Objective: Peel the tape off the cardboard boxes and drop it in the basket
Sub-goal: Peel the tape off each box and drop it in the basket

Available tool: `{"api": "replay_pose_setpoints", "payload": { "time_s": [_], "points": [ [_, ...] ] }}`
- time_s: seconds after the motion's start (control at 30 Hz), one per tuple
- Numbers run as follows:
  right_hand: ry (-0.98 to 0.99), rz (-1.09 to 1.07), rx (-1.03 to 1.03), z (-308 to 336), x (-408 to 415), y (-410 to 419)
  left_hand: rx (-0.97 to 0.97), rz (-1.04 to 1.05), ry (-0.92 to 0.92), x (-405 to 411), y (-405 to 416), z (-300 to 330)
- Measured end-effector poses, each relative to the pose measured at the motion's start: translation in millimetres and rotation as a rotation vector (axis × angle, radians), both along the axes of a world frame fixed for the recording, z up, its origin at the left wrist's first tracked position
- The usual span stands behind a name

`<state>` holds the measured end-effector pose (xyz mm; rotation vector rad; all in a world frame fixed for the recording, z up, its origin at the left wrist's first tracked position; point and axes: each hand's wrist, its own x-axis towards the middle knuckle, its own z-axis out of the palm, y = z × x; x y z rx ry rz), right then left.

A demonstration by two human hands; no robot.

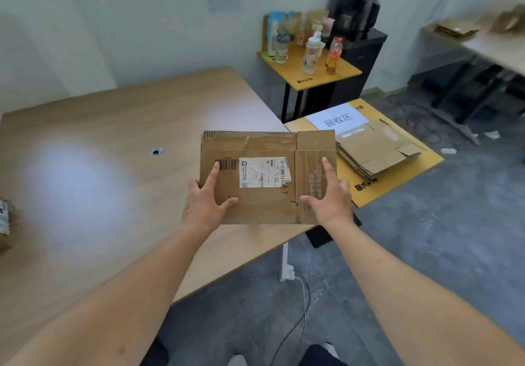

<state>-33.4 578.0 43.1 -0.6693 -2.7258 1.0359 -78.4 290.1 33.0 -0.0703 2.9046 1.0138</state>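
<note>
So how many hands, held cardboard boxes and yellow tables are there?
Hands: 2, left hand and right hand
Flattened brown cardboard box, held: 1
Yellow-topped tables: 2
Total: 5

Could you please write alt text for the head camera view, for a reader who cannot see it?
Two bare hands, left hand and right hand, hold a flattened cardboard box with a shipping label over the corner of a wooden table. Beyond it, more flattened cardboard lies stacked on a low yellow table.
</note>
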Motion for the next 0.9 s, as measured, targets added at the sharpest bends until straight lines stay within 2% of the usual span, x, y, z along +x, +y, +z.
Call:
{"api": "replay_pose_setpoints", "payload": {
  "time_s": [0.2, 0.57, 0.9],
  "points": [
    [0.013, -0.083, -0.013, 0.3, 21.4, 106.3, 0.01, -0.064, -0.002, -0.2, 115.1, 1.3],
    [-0.006, -0.108, 0.017, 6.4, 32.2, 315.9, 0.031, -0.124, -0.048, -6.6, 327.3, -9.4],
    [-0.074, -0.123, -0.001, -31.6, -47.3, 425.4, 0.032, -0.135, -0.132, -90.9, 436.8, -47.0]
  ]
}}
